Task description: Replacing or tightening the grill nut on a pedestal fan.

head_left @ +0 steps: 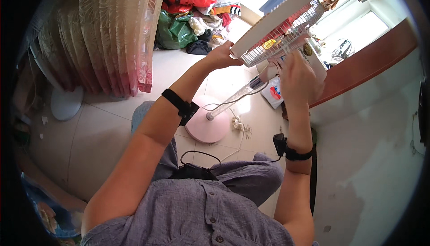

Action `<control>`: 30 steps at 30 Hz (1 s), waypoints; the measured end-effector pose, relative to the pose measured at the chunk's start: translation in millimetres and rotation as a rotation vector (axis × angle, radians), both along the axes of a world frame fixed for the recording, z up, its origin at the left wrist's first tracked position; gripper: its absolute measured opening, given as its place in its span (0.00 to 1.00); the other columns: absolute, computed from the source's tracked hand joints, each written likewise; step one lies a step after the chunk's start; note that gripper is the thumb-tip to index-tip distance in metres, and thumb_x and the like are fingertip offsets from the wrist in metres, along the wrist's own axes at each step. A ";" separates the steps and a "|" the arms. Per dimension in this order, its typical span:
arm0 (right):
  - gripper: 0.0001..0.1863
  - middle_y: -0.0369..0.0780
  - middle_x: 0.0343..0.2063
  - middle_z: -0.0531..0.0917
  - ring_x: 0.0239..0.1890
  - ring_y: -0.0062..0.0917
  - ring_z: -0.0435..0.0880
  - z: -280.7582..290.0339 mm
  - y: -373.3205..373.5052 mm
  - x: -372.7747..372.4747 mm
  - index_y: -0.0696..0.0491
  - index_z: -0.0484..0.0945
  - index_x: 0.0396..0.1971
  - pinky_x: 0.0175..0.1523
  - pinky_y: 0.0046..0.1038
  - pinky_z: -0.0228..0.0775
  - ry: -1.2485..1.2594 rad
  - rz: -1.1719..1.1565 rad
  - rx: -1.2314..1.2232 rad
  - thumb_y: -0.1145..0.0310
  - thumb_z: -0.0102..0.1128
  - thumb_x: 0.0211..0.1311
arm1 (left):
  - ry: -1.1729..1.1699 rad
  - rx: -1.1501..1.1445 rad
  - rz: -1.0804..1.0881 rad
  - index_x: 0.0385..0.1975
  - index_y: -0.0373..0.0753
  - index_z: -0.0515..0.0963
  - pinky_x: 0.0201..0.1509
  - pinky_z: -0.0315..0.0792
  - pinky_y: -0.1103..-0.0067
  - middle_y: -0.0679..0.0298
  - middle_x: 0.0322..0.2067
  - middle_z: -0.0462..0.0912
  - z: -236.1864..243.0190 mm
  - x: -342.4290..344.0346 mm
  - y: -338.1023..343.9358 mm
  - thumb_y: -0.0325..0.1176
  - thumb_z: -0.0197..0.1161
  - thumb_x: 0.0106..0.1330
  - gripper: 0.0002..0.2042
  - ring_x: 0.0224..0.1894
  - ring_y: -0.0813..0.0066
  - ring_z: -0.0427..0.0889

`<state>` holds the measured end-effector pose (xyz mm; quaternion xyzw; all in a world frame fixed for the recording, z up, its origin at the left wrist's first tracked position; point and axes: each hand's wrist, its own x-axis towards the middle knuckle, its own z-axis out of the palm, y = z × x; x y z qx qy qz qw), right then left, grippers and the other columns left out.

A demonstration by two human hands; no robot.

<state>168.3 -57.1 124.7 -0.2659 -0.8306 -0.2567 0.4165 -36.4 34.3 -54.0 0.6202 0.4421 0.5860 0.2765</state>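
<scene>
A white standing fan [269,25] with a wire cage leans in front of me, its head tilted. My left hand [222,57] grips the lower left rim of the cage, thumb on top. Close to the rear wires of the cage is my right hand [298,78], smeared by motion, so its fingers and anything in them cannot be made out. A clear, shiny pole [230,99] runs down from the fan head to a round pale pink base [207,128] on the floor. Reddish blades show faintly through the wires.
Pleated curtain-like fabric [103,35] hangs at the left, beside a round white base [66,103]. Piled clothes and a green bag [174,31] lie at the back. A brown ledge [367,66] and white wall stand at the right. A pale cord [242,145] trails over the tiles.
</scene>
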 end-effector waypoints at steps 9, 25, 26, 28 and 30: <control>0.08 0.41 0.18 0.78 0.23 0.39 0.80 -4.6 -0.6 -2.7 0.51 0.74 0.23 0.30 0.38 0.71 -0.192 -0.367 -0.130 0.66 0.54 0.59 | 0.040 -0.111 0.031 0.53 0.33 0.68 0.48 0.73 0.76 0.54 0.44 0.79 6.5 7.4 -1.8 0.42 0.73 0.49 0.33 0.46 0.66 0.79; 0.14 0.43 0.17 0.79 0.21 0.40 0.80 -3.0 -9.7 -5.0 0.51 0.79 0.20 0.27 0.38 0.71 -0.170 -0.407 -0.198 0.63 0.48 0.62 | 0.043 -0.040 0.041 0.52 0.31 0.68 0.48 0.73 0.74 0.49 0.42 0.81 4.0 8.6 0.5 0.51 0.74 0.45 0.39 0.44 0.60 0.81; 0.14 0.43 0.17 0.79 0.21 0.40 0.80 -0.8 -10.1 -3.4 0.51 0.79 0.20 0.27 0.38 0.71 -0.174 -0.417 -0.200 0.63 0.48 0.62 | 0.098 -0.092 0.060 0.51 0.31 0.68 0.48 0.73 0.74 0.49 0.41 0.81 13.0 12.7 -4.9 0.51 0.74 0.46 0.38 0.44 0.60 0.81; 0.15 0.44 0.17 0.80 0.21 0.40 0.80 -1.9 -16.3 -11.8 0.52 0.79 0.20 0.27 0.38 0.71 -0.177 -0.333 -0.120 0.63 0.49 0.61 | 0.078 -0.075 0.050 0.51 0.31 0.68 0.48 0.73 0.74 0.49 0.41 0.81 4.5 6.2 -1.4 0.51 0.74 0.46 0.38 0.44 0.60 0.81; 0.14 0.44 0.17 0.80 0.21 0.40 0.80 -3.5 -12.0 -20.0 0.52 0.79 0.20 0.27 0.38 0.71 -0.190 -0.357 -0.122 0.63 0.49 0.61 | 0.121 -0.030 0.094 0.51 0.32 0.68 0.48 0.73 0.73 0.49 0.41 0.81 0.8 2.8 1.9 0.51 0.74 0.46 0.38 0.44 0.60 0.81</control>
